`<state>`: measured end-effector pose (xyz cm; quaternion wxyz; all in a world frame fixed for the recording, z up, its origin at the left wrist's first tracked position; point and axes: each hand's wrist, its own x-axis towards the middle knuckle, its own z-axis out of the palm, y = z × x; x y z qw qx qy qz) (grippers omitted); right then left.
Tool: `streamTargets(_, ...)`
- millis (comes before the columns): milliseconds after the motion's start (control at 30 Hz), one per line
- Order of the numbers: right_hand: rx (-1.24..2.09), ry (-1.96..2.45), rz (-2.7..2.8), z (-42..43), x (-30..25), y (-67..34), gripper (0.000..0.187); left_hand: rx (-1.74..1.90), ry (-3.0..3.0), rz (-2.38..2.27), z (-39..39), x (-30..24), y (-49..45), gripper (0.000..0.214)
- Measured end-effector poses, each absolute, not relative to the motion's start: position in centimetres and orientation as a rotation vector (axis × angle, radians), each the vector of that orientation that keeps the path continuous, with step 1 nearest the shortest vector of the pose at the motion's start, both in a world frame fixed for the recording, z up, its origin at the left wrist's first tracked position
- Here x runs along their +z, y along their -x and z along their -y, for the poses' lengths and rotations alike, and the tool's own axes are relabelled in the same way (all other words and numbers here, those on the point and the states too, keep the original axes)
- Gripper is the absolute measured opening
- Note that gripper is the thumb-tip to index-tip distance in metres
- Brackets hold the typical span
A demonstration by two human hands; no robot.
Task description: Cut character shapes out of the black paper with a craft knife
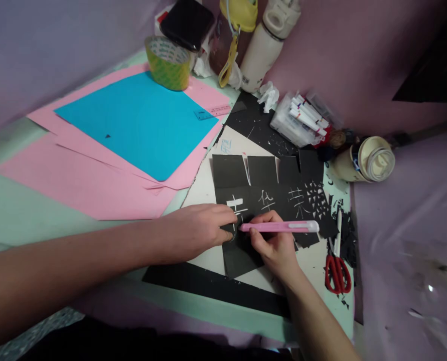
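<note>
My right hand grips a slim, pen-shaped pink craft knife, its tip down at the black paper. White character strokes and cut-outs mark this paper, and its upper edge is slit into flaps. Against the leftmost character rests my left hand, fingers flat and slightly apart, pressing the sheet beside the knife tip. Under the black paper lies a white board.
Red-handled scissors lie at right among black scraps. Blue paper covers pink sheets at left, with a tape roll and ruler on top. A white bottle, marker box and cup stand behind.
</note>
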<state>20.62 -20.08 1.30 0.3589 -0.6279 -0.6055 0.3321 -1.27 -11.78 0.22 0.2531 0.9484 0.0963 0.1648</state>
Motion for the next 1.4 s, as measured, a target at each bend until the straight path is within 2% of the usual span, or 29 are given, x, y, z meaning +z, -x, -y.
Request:
streamTargets(533,0.872,1.590,1.524,20.2,0.8,-20.8,0.007,0.504,-2.547,-0.272,11.7,0.0,1.3,0.019)
streamTargets(1033,1.132,1.543,1.537,20.1,2.1,-21.4,0.008,0.461,-2.570,-0.272,11.4,0.8,1.4,0.020)
streamTargets(1400,1.152,1.558,1.528,20.0,2.6,-21.4,0.007,0.413,-2.606,-0.234,11.5,0.5,1.3,0.024)
